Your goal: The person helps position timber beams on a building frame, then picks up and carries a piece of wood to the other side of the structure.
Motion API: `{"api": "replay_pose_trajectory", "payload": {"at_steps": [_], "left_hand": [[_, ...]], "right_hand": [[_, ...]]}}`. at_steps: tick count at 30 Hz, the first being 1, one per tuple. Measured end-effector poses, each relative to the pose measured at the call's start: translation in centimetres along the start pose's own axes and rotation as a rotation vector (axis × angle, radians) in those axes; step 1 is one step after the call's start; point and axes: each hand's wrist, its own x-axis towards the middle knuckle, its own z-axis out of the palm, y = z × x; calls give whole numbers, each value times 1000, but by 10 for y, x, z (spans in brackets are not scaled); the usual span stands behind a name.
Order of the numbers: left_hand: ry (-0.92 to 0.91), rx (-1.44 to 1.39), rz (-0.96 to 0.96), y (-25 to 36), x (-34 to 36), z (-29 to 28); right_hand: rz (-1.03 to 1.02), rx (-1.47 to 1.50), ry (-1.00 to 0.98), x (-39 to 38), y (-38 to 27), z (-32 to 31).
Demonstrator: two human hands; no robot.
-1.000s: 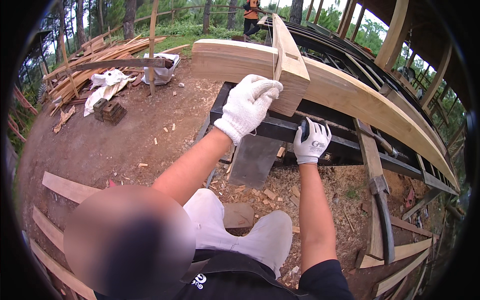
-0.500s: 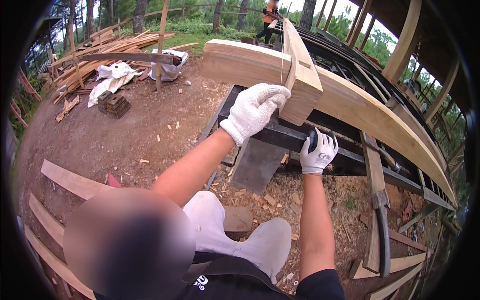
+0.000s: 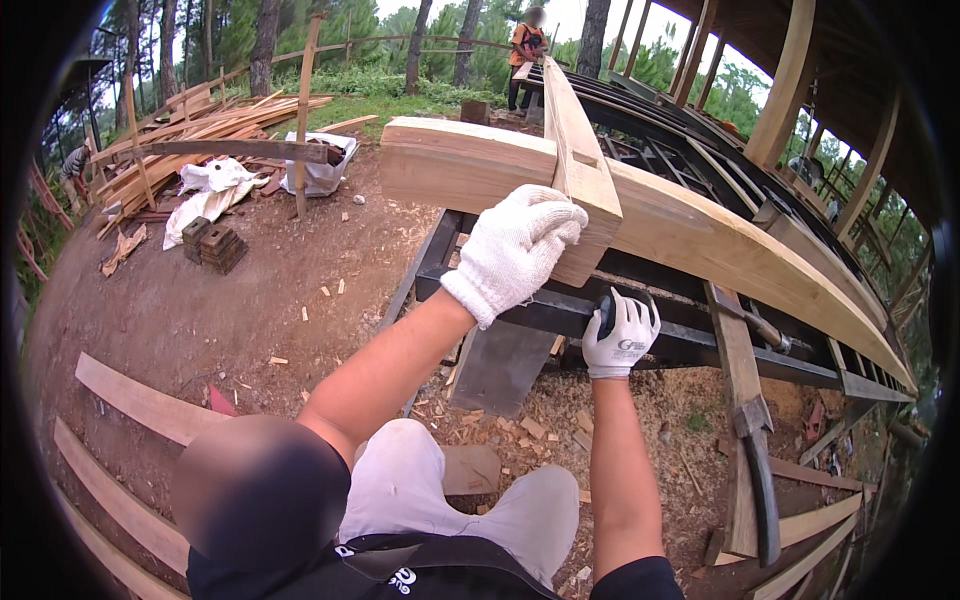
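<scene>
Dirt ground (image 3: pixel 270 270); notched beam (image 3: pixel 592 190) just beside left hand (image 3: pixel 518 245)

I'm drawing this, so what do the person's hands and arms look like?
The left hand wears a fuzzy white knitted glove, the right hand a smoother white glove with dark printing. Forearms are bare; the right sleeve is short and black.

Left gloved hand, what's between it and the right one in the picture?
In the head view, the near end of the upper timber and part of the black frame show between the left hand and right hand.
</scene>
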Motion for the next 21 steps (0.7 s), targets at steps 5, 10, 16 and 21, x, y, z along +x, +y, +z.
{"api": "replay_pose_trajectory", "payload": {"at_steps": [5,10,16,21], "left_hand": [[-1,43,14,-3,2,1],[-2,97,20,0,3,-3],[8,92,38,0,1,-1],[-34,98,6,3,3,-4]], "right_hand": [[-15,-31,3,-2,4,3],[-5,-1,-1,0,-1,2],[-7,-6,1,1,1,-2],[2,-8,-11,0,1,-1]]}}
